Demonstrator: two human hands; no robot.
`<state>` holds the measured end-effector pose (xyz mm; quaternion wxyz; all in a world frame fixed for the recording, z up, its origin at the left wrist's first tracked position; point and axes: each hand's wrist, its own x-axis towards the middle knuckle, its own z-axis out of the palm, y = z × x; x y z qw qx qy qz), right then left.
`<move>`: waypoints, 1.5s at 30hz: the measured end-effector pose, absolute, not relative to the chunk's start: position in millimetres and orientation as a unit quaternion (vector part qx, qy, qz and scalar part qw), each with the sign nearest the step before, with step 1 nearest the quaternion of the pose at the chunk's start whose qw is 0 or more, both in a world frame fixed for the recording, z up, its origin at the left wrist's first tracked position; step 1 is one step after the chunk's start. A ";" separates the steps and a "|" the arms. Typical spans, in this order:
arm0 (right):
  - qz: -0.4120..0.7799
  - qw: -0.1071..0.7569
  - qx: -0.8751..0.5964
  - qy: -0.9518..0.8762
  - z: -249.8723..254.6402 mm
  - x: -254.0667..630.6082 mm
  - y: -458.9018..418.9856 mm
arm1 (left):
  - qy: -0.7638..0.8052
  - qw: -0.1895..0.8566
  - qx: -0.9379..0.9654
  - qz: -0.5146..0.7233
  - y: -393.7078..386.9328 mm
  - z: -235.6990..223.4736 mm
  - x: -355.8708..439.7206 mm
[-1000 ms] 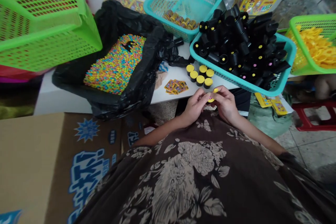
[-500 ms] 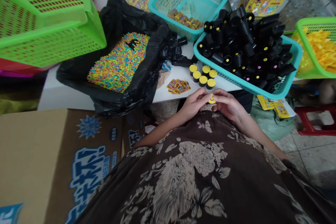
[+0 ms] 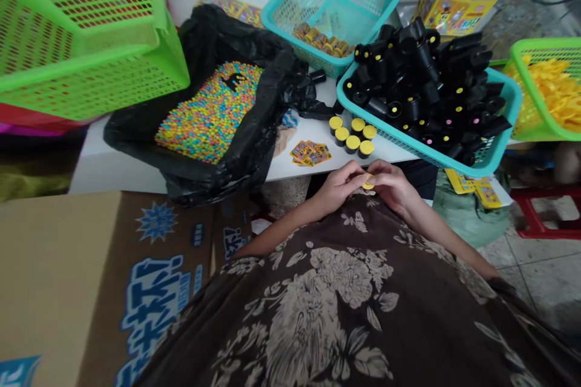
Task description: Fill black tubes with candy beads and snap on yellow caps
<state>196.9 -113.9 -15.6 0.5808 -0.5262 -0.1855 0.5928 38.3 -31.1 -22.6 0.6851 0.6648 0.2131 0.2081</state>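
Close to my body, just off the table's front edge, my left hand [image 3: 338,187] and my right hand [image 3: 394,186] meet fingertip to fingertip. Both are closed on one small yellow-topped round cap [image 3: 369,182], thumbs at its yellow face; its underside is hidden by the fingers. Just beyond them on the table stand several short black caps with yellow tops [image 3: 353,144], grouped together. A small fanned pile of printed yellow stickers or cards [image 3: 310,153] lies to their left.
A black plastic bag [image 3: 181,178] of colourful beads or candies lies left, below a green basket [image 3: 104,81]. Behind stand a teal basket [image 3: 302,55] with wrapped rolls and another [image 3: 399,144] heaped with black tubes. A green basket [image 3: 521,103] of yellow pieces stands right; a cardboard box [image 3: 54,266] stands lower left.
The whole view has shifted slightly, so things sit a little lower. Both hands still hold the yellow-topped cap, and the thumbs now cover more of its face.
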 end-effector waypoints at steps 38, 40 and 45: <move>0.007 0.463 -0.743 -0.483 -53.2 221.3 -106.9 | 0.286 0.537 0.704 0.366 3.8 -1.4 21.3; -0.038 0.451 -0.743 -0.493 -50.6 220.3 -119.6 | 0.329 0.438 0.709 0.444 17.9 15.5 -3.2; -0.122 0.412 -0.707 -0.562 -4.0 244.9 -148.2 | 0.406 0.322 0.696 0.497 31.4 26.8 -41.8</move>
